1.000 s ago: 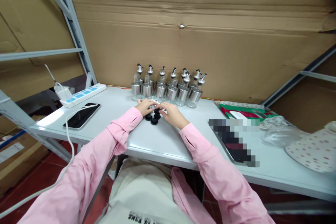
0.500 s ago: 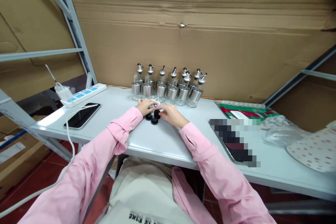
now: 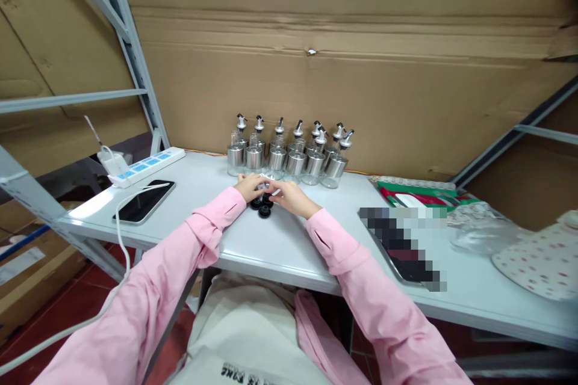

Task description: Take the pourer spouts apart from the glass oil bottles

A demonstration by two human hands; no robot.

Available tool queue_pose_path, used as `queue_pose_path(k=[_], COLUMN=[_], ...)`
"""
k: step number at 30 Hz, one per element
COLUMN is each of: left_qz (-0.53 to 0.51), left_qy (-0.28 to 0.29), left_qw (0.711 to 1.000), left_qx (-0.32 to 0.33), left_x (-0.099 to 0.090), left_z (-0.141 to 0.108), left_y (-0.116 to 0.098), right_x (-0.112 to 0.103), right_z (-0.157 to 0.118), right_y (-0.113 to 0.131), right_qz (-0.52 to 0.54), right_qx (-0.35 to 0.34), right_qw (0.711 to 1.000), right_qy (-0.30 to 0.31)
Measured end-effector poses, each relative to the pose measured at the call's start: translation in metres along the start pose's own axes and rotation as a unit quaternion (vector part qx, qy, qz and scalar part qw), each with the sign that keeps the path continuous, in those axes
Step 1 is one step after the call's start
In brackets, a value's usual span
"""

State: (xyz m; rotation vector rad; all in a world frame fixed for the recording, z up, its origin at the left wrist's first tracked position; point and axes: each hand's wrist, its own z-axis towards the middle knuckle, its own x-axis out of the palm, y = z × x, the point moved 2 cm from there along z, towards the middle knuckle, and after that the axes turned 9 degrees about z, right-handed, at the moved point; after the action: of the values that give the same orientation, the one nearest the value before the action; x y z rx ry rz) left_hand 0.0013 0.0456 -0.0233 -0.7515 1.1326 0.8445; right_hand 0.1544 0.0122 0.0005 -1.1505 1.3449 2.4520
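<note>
My left hand [image 3: 250, 187] and my right hand [image 3: 292, 197] meet at the middle of the table, fingertips touching, both with fingers closed. Whatever lies between the fingertips is too small and covered to name. Just under them sit several black ribbed stoppers [image 3: 264, 212], partly hidden by the fingers. Shiny silvery-white pieces [image 3: 267, 177] peek out behind the fingertips. Beyond the hands stand glass oil bottles with steel bands [image 3: 276, 157] in rows. Some carry pourer spouts [image 3: 345, 139]; several front ones at the left have bare glass necks.
On the left lie a phone [image 3: 145, 201] with a white cable and a power strip [image 3: 149, 166]. To the right are a partly blurred dark phone-like slab [image 3: 397, 249], a green and red packet [image 3: 419, 192], clear plastic [image 3: 487, 234] and a dotted white item [image 3: 537, 264]. Cardboard [image 3: 343, 90] walls the back.
The view has shifted slightly. My hands stay together over the stoppers, and my right fingers have moved a little, closer to the left fingertips.
</note>
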Motion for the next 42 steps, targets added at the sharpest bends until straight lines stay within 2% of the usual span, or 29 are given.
queue_pose_path(k=[6, 9, 11, 12, 14, 16, 18, 21, 24, 27, 30, 34, 37, 39, 42], left_qz=[-0.002, -0.012, -0.014, -0.014, -0.018, -0.02, -0.022, -0.034, -0.046, -0.043, -0.034, -0.028, -0.031, -0.032, -0.035], left_qy=[0.003, 0.001, 0.004, 0.006, 0.008, 0.004, -0.012, -0.066, -0.106, -0.099, -0.086, -0.101, -0.092, -0.09, -0.108], left_qw=[1.0, 1.0, 1.0, 1.0, 1.0, 1.0, 1.0, 0.997, 0.992, 0.988, 0.986, 0.986, 0.988, 0.988, 0.988], left_qx=[-0.002, 0.003, -0.001, -0.004, -0.007, -0.009, -0.012, 0.002, 0.054, 0.115, 0.142, 0.128, 0.121, 0.118, 0.101], left_x=[0.0, -0.001, -0.001, -0.001, -0.002, -0.003, -0.006, -0.011, -0.017, -0.019, -0.021, -0.023, -0.021, -0.02, -0.02], left_z=[0.001, 0.0, 0.0, 0.0, 0.0, 0.0, 0.0, 0.0, -0.003, -0.006, -0.008, -0.009, -0.009, -0.009, -0.009], left_y=[0.001, 0.001, 0.001, 0.001, 0.0, -0.001, -0.001, -0.004, -0.012, -0.025, -0.034, -0.035, -0.033, -0.033, -0.033], right_x=[-0.008, -0.018, -0.028, -0.033, -0.046, -0.06, -0.073, -0.088, -0.096, -0.099, -0.1, -0.106, -0.111, -0.111, -0.106], right_z=[-0.002, -0.004, -0.004, -0.003, -0.002, -0.001, 0.0, -0.001, 0.002, 0.011, 0.024, 0.037, 0.042, 0.042, 0.037], right_y=[0.001, 0.005, 0.008, 0.009, 0.008, 0.001, -0.011, -0.032, -0.051, -0.065, -0.074, -0.08, -0.08, -0.077, -0.072], right_qz=[0.01, 0.022, 0.029, 0.031, 0.032, 0.04, 0.055, 0.046, 0.03, 0.046, 0.068, 0.1, 0.073, 0.048, 0.038], right_qx=[-0.001, -0.001, -0.001, -0.007, -0.02, -0.02, 0.0, 0.026, 0.033, 0.043, 0.048, 0.049, 0.082, 0.101, 0.094], right_qw=[1.0, 0.999, 0.999, 0.999, 0.994, 0.974, 0.95, 0.917, 0.893, 0.882, 0.884, 0.876, 0.879, 0.881, 0.867], right_qy=[0.01, 0.026, 0.013, -0.013, -0.106, -0.222, -0.308, -0.396, -0.449, -0.467, -0.459, -0.47, -0.464, -0.46, -0.487])
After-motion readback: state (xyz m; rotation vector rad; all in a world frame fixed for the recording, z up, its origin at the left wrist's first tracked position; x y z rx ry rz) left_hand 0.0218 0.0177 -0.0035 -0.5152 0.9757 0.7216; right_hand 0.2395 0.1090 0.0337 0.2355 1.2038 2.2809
